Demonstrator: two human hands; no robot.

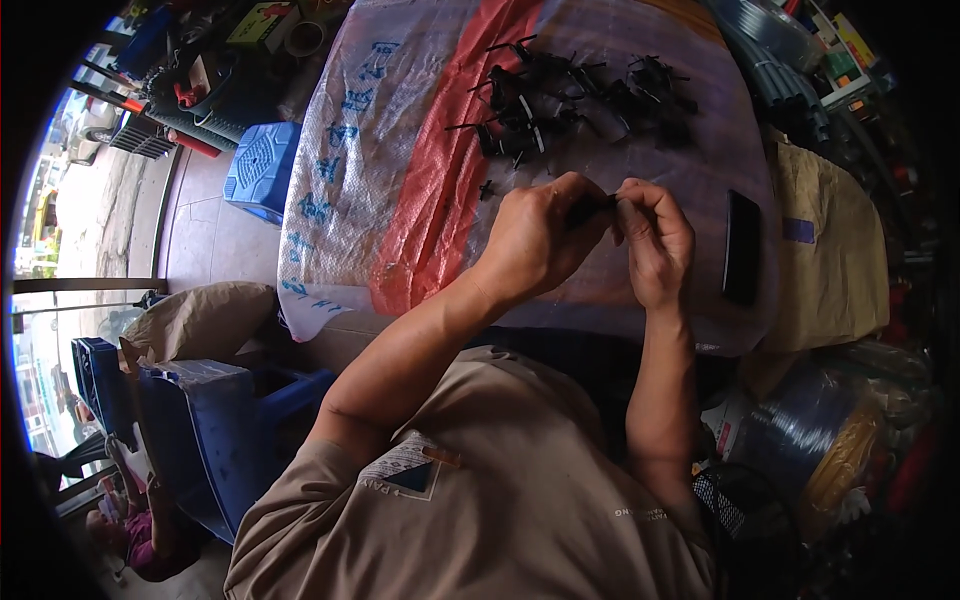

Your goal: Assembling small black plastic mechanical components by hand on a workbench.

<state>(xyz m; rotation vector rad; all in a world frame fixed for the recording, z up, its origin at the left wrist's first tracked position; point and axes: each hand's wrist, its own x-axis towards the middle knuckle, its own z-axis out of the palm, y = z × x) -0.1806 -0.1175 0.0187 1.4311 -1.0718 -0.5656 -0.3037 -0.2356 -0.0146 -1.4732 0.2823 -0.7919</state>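
Over the near part of a woven plastic sheet, my two hands meet fingertip to fingertip. My left hand is closed around a small black part, most of it hidden by the fingers. My right hand pinches at the right end of that part with thumb and forefinger. Beyond the hands lies a loose heap of black plastic parts with thin prongs; a second cluster sits to its right. One small cross-shaped black piece rests apart, just left of my left hand.
A dark phone-like slab lies at the sheet's right side. Left of the table stand a blue plastic stool and a blue crate. A tan sack is at the right. Another person is at the lower left.
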